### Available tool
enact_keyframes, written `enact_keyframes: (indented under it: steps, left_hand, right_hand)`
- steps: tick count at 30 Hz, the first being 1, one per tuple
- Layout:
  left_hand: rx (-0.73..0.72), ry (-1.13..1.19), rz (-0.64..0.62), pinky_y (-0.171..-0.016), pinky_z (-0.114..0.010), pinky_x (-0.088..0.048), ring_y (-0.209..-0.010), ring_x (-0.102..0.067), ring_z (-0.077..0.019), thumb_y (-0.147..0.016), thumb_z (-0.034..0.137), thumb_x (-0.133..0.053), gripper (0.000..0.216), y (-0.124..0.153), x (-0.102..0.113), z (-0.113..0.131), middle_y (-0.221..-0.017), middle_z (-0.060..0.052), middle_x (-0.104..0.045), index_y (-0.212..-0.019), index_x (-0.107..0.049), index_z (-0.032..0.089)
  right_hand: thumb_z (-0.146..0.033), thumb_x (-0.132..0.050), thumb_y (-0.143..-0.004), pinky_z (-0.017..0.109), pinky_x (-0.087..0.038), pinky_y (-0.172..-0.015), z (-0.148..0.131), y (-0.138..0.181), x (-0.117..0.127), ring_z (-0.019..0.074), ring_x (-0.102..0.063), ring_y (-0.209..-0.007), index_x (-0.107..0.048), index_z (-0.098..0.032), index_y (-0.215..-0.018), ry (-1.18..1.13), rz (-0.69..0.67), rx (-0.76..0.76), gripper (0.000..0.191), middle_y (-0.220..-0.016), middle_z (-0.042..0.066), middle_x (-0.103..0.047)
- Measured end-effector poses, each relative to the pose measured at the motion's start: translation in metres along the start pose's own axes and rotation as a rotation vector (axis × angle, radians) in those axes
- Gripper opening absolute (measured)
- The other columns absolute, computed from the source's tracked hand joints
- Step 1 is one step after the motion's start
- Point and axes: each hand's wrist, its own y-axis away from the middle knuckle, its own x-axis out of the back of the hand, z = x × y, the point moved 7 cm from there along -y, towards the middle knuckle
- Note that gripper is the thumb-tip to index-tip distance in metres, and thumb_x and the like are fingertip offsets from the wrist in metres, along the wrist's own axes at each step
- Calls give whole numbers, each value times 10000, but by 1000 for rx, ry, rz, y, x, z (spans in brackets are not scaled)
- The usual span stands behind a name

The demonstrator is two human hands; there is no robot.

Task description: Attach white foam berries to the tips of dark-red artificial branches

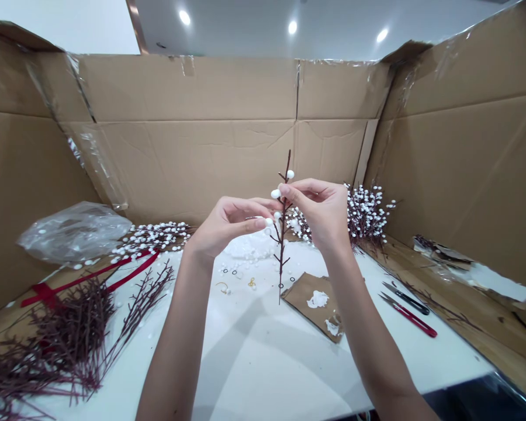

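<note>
A thin dark brown artificial twig (282, 248) stands upright above the table, with several short side shoots and a few white foam berries on it. My left hand (230, 225) is closed at the twig's left side, its thumb by a white berry (269, 222) and its fingertips partly behind the stem. Higher up, my right hand (322, 210) pinches at another white berry (276, 193) beside the stem. One more berry (290, 174) sits near the twig's top. Below, a folded brown cardboard piece (302, 292) carries white paste (318, 299).
Bare brown twigs (79, 327) with a red ribbon (135, 270) lie at left. Berried branches (368, 213) rest at the back, beside a clear plastic bag (74, 231). Red-handled snips (409, 316) and black snips (407, 298) lie right. Cardboard walls (193, 152) surround the white table (263, 368).
</note>
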Motion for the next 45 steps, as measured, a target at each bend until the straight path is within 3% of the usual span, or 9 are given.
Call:
enact_keyframes:
  steps: [9,17,22,27,45]
  left_hand:
    - [-41,-150,132,-744,-298,-509,-815,-636,-184,-700,242,-722,107,-4,-15,6,-831,-79,-717,-783,-747,180]
    - [-112,-250,269,-723,-291,-529,-726,-643,-163,-698,257,-716,99,-5,-15,10,-811,-71,-729,-748,-743,176]
    - [-137,-358,260,-696,-294,-529,-705,-636,-168,-716,253,-689,100,-5,-17,12,-763,-68,-725,-758,-744,181]
    - [-137,-469,244,-699,-294,-511,-745,-652,-183,-728,248,-672,99,-5,-18,10,-794,-67,-735,-762,-745,190]
    - [-137,-385,201,-737,-287,-509,-785,-650,-182,-713,247,-699,66,-1,-14,18,-819,-66,-730,-722,-743,198]
  right_hand:
    - [-315,-724,-686,265,-491,-555,1,2,-2,125,-616,-594,-705,-174,-651,52,33,33,147,-660,27,-681]
    - [-414,-731,-661,277,-503,-588,9,-3,3,135,-628,-614,-661,-159,-709,106,31,-32,269,-672,38,-672]
    - [-357,-734,-671,275,-522,-618,8,-7,4,124,-633,-641,-595,-228,-1017,56,-39,-30,395,-774,1,-655]
    - [-296,-673,-734,280,-535,-673,5,-5,0,129,-645,-712,-640,-212,-866,12,-96,29,160,-787,0,-639]
    - [-252,-694,-718,319,-554,-741,8,-5,0,145,-668,-743,-648,-220,-914,-20,-98,26,204,-792,7,-694]
